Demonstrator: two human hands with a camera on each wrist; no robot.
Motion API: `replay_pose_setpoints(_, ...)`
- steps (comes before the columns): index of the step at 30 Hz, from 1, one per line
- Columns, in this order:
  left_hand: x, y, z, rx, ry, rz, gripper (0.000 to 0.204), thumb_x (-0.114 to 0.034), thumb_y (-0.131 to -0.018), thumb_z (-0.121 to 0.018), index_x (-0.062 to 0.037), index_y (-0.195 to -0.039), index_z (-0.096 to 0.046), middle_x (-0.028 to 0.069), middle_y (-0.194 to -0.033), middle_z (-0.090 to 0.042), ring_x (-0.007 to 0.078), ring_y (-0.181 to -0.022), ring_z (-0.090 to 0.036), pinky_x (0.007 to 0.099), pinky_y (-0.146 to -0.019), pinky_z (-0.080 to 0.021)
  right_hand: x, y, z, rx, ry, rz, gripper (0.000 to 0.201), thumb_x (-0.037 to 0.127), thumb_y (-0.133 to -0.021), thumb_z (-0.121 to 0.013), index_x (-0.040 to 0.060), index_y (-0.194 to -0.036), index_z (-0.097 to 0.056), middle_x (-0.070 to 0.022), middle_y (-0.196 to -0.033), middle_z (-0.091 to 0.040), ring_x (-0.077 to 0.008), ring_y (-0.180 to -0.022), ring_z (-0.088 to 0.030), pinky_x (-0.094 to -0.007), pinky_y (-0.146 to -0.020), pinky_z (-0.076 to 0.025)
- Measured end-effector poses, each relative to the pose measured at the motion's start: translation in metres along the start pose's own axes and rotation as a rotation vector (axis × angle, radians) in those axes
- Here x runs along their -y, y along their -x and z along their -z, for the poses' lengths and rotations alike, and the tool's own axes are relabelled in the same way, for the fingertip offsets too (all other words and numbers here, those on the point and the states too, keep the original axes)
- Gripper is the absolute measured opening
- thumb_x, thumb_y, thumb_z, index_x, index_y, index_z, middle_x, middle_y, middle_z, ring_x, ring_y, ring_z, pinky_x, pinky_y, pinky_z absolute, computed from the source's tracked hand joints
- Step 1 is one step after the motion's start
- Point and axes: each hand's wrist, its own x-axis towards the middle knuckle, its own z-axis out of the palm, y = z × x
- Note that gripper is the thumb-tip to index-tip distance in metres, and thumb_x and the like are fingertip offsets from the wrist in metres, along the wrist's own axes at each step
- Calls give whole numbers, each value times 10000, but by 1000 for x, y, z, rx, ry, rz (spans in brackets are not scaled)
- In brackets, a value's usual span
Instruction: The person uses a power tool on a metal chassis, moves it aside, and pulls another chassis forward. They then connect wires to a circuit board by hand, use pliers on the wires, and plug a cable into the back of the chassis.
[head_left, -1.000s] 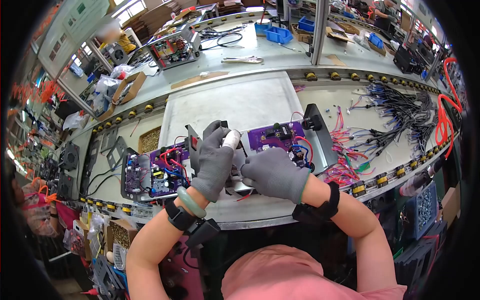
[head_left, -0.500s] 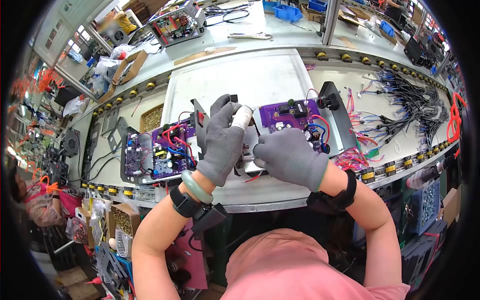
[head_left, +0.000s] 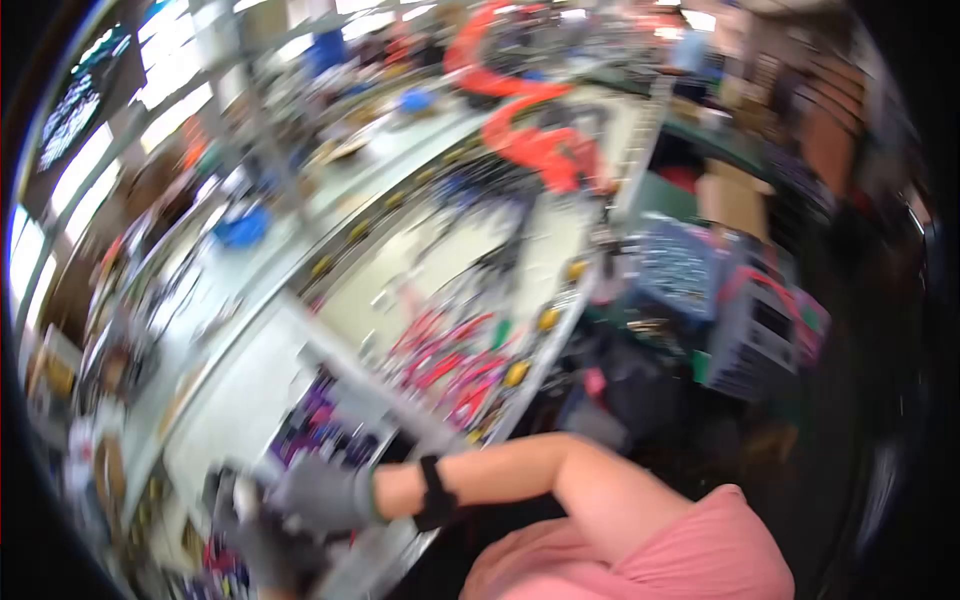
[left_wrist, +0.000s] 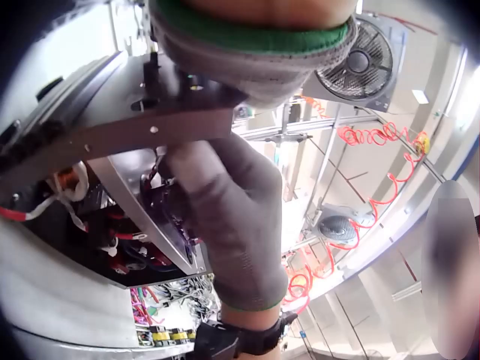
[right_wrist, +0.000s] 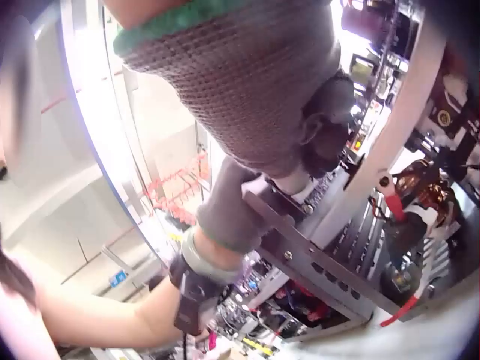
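My gloved left hand (head_left: 265,545), with a white covering on one finger, and my gloved right hand (head_left: 322,492) meet over a metal chassis at the lower left of the head view. Purple circuit boards (head_left: 315,420) lie beside the right hand. In the left wrist view, the right hand's fingers reach in behind a dark metal panel (left_wrist: 112,146), next to a purple board. The right wrist view has the left hand beside that panel's edge, with the right hand's curled fingers close above. I cannot tell what the fingertips hold; gloves and panel hide them.
A pile of black cables (head_left: 490,215) and pink-red wires (head_left: 440,370) lies on the bench right of the chassis. A blue bin of small parts (head_left: 668,270) stands beyond the bench edge. An orange coiled hose (head_left: 540,140) lies at the far end. Blur covers much of the head view.
The head view has swung to the right, so hands and chassis now appear at its lower left. Both hands stay together at the chassis.
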Motion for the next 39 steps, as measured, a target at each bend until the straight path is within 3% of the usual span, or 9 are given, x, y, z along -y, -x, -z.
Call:
replay_pose_setpoints(2,-72,3,-32,-51,26,52,185,-100,-928,-632,23,-1065,-633,124,-1035,-642,211,-879,-615,341,-765,-516,-1,3,7,-411,-164,-110,179,161,-707,-703,45,-818,-624,-176,-744,-646,-392,-681,-657,-478,-609,-513)
replay_pose_setpoints(5,-93,4,-18,160,-392,-244,177,-91,-938,-650,55,-843,-682,73,-1037,-636,156,-758,-589,287,-675,-497,5,6,9,-94,-394,-183,167,141,-759,-655,22,-876,-651,-219,-818,-669,-410,-825,-676,-471,-712,-528)
replay_pose_setpoints(6,-102,8,-23,137,-261,-32,216,-115,-942,-658,60,-814,-674,77,-1049,-631,150,-781,-588,273,-674,-496,9,5,14,-98,-387,-175,167,141,-759,-655,22,-876,-651,-219,-818,-669,-410,-825,-676,-471,-712,-528)
replay_pose_setpoints(8,-101,4,-19,150,-323,-126,224,-122,-941,-660,60,-812,-674,77,-1035,-628,148,-772,-586,275,-670,-496,20,4,24,-19,-197,-145,157,172,-898,-619,30,-934,-676,-199,-809,-683,-382,-772,-671,-452,-721,-527)
replay_pose_setpoints(11,-103,5,-4,203,-422,-220,203,-132,-949,-642,60,-896,-680,92,-1035,-643,169,-809,-606,296,-716,-509,19,-4,10,-321,-358,-70,194,238,-882,-603,52,-876,-659,-185,-711,-652,-420,-676,-641,-482,-641,-516)
replay_pose_setpoints(20,-108,4,20,257,-425,-350,273,-33,-885,-639,28,-1150,-659,78,-978,-668,176,-883,-627,298,-798,-515,20,-21,26,-164,-663,-199,200,189,-815,-630,40,-932,-693,-225,-796,-662,-412,-711,-666,-452,-628,-524)
replay_pose_setpoints(23,-130,8,7,70,-131,-46,249,-21,-893,-614,35,-1128,-675,105,-990,-696,170,-924,-653,302,-866,-515,5,-20,20,-264,-613,-153,272,247,-912,-641,-2,-802,-641,-175,-600,-501,-159,-536,-480,-383,-532,-427)
replay_pose_setpoints(27,-127,1,29,197,-155,-20,266,-13,-937,-591,32,-1194,-644,102,-1087,-699,156,-1005,-654,311,-921,-517,14,-21,37,-145,-754,-265,237,159,-913,-631,-22,-761,-612,-118,-586,-492,-83,-566,-442,-327,-525,-406)
replay_pose_setpoints(39,-135,0,0,283,-392,-162,193,-31,-896,-686,14,-1083,-705,92,-936,-691,153,-839,-685,280,-759,-551,-2,-20,16,-276,-525,-150,170,134,-908,-643,-22,-843,-651,-147,-635,-614,-181,-544,-602,-345,-526,-455)
